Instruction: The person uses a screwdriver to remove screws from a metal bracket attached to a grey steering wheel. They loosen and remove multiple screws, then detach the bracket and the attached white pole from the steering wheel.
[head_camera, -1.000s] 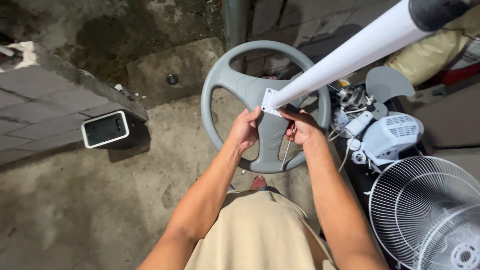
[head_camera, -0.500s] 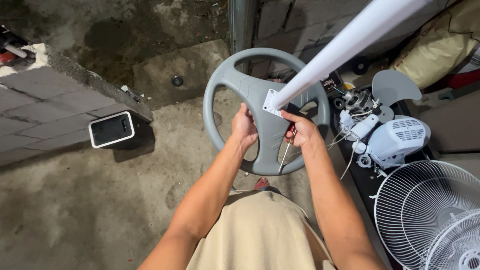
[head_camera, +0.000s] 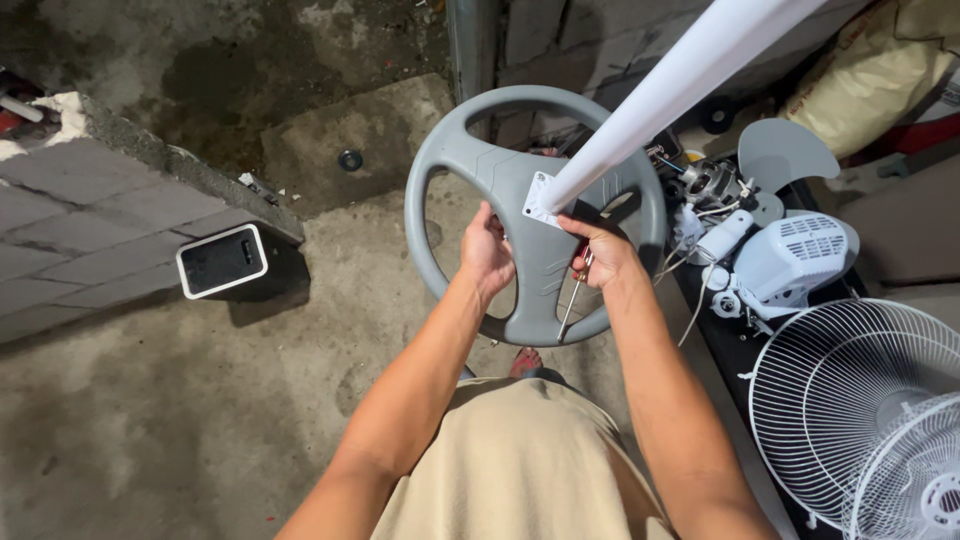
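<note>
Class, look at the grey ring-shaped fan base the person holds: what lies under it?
Through the grey base openings, concrete floor and the person's foot show. Its hub and both hands cover what lies directly beneath.

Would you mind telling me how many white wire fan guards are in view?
2: one fan guard at lower right beside the right forearm, another fan guard overlapping it at the frame corner. More may lie out of frame.

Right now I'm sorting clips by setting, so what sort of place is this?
Probably an informal outdoor repair spot. The ground is a rough concrete floor beside a block wall, and a dismantled fan motor and white wire fan guard lie by the person.
</note>
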